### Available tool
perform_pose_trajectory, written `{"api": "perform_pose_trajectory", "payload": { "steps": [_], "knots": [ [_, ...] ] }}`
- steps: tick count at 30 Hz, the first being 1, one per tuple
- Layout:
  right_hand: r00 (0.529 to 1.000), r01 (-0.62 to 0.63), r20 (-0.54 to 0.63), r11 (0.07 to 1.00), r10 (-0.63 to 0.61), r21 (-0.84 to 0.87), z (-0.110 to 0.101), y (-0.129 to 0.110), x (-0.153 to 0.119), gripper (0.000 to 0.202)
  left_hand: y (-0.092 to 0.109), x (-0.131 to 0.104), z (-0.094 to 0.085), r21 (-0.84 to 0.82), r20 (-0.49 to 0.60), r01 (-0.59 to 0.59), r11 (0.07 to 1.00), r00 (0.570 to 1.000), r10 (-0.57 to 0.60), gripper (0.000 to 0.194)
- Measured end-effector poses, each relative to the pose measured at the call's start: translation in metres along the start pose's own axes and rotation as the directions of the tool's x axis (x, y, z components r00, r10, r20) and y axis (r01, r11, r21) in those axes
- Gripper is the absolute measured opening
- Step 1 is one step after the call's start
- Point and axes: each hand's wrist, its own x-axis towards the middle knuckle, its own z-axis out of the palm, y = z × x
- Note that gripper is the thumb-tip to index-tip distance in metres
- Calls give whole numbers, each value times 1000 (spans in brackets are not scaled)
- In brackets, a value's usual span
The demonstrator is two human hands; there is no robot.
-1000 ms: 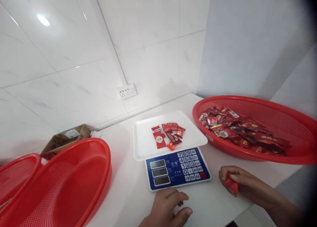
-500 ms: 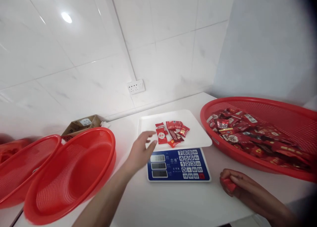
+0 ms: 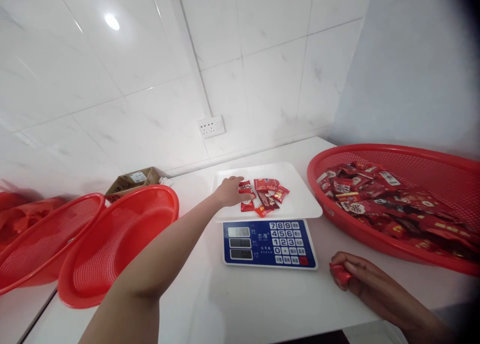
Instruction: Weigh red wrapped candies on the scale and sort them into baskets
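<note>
My left hand (image 3: 232, 191) is over the left side of the white scale tray (image 3: 296, 209), its thumb and fingers apart around a red-wrapped snack packet (image 3: 244, 186). Whether the fingertips touch that packet I cannot tell. Right beside it lie several more small red packets, among them a dark red one (image 3: 267, 200) and one at the right (image 3: 281, 193). Above the table at the lower right, my right hand (image 3: 356, 274) is closed, gripping a small red packet (image 3: 340, 274) between thumb and fingers. The blue scale panel (image 3: 262, 261) sits in front of the tray.
A large red basket (image 3: 318, 184) heaped with red packets stands at the right. Two more red baskets stand at the left, the nearer one (image 3: 138, 224) beside my left arm. Behind them is a cardboard box (image 3: 129, 181). A socket (image 3: 211, 127) is on the tiled wall.
My left hand has moved forward and right, from the tray's front left edge to over the packets. My right hand still holds its red packet, now turned slightly. The view has shifted a little.
</note>
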Motion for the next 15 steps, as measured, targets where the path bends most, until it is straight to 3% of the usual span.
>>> {"api": "perform_pose_trajectory", "payload": {
  "steps": [7, 12, 15],
  "knots": [
    [999, -15, -28, 1000, 16, 25, 3, -2, 2, 35, 9, 12, 3, -25, 96, 33, 999, 995, -31, 70],
    [1000, -7, -24, 1000, 7, 20, 2, -1, 2, 33, 9, 12, 1, -161, 91, 117, 980, 990, -104, 49],
    [1000, -10, -24, 1000, 11, 25, -1, 1, 1, 32, 2, 3, -10, -267, 82, 124, 956, 991, -105, 38]
  ]
}}
